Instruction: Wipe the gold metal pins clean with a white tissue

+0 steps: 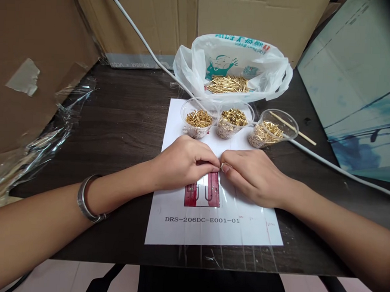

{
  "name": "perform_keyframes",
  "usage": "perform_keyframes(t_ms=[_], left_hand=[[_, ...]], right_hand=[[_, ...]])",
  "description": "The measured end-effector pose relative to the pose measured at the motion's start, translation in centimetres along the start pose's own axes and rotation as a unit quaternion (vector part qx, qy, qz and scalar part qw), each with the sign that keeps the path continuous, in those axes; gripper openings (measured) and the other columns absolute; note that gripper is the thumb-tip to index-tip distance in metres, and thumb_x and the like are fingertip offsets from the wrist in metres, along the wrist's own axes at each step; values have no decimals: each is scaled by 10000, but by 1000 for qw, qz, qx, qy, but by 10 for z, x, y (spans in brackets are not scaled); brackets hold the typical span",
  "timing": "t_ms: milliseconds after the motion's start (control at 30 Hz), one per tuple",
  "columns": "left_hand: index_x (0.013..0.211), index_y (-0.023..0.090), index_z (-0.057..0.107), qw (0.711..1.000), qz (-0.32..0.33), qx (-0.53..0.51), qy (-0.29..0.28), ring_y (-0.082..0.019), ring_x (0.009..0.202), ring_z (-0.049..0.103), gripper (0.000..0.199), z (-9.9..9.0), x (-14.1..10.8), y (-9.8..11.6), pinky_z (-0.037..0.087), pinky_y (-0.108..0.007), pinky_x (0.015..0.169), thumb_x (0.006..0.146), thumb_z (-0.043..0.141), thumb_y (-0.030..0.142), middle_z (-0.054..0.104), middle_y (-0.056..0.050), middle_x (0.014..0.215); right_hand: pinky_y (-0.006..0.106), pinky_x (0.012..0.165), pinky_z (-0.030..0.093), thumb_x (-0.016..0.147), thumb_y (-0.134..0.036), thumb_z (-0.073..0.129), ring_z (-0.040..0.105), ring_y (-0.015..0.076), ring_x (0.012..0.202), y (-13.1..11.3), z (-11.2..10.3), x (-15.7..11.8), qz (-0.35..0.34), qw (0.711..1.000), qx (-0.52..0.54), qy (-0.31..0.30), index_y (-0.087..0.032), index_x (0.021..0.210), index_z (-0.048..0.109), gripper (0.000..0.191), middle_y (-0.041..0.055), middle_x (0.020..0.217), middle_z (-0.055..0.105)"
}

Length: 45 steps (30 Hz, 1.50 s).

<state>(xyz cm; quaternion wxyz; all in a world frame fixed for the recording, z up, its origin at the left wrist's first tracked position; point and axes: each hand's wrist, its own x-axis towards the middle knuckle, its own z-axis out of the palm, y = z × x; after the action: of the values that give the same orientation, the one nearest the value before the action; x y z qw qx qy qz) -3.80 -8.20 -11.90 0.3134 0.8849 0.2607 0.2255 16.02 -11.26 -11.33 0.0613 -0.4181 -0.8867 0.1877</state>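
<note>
My left hand (191, 161) is closed in a pinch over the white printed sheet (210, 232), just above the red printed area (214, 194). Close by on its right, my right hand (255, 174) also pinches, its fingertips nearly meeting those of the left. Whatever lies between the fingertips is too small to make out. Behind the hands stand three clear plastic cups: the left cup (198, 120) and the middle cup (232, 122) hold small gold-coloured pieces, and so does the tilted right cup (268, 131).
A white plastic bag (265, 80) with long gold pins (228, 84) lies open behind the cups. One thin wooden stick (307, 138) leans out of the right cup. A white cable (343, 165) crosses the dark table (125, 108). Cardboard (148, 27) walls the back and left.
</note>
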Motion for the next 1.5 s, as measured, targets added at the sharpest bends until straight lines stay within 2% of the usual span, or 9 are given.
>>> perform_keyframes(t_ms=[400,800,1500], left_hand=[[808,129,720,999,6,40,7,-115,675,576,121,4,-2,-2,433,-232,641,814,619,195,664,-28,727],[818,133,702,998,7,41,40,-89,592,527,123,3,-1,2,402,-214,572,816,584,167,660,-9,708],[842,140,697,999,1,11,34,-83,639,530,122,1,-1,-3,404,-213,633,844,595,205,656,0,729]], right_hand=[[285,568,220,884,-256,319,388,119,584,1,-4,-3,-20,1000,-14,-17,-171,750,422,189,4,688,490],[296,580,234,960,-372,241,432,131,613,4,0,-6,-4,1000,10,27,-164,795,448,336,15,712,505],[288,556,221,942,-371,292,433,124,607,4,1,-6,-2,999,-3,43,-174,806,441,282,-1,713,496]])
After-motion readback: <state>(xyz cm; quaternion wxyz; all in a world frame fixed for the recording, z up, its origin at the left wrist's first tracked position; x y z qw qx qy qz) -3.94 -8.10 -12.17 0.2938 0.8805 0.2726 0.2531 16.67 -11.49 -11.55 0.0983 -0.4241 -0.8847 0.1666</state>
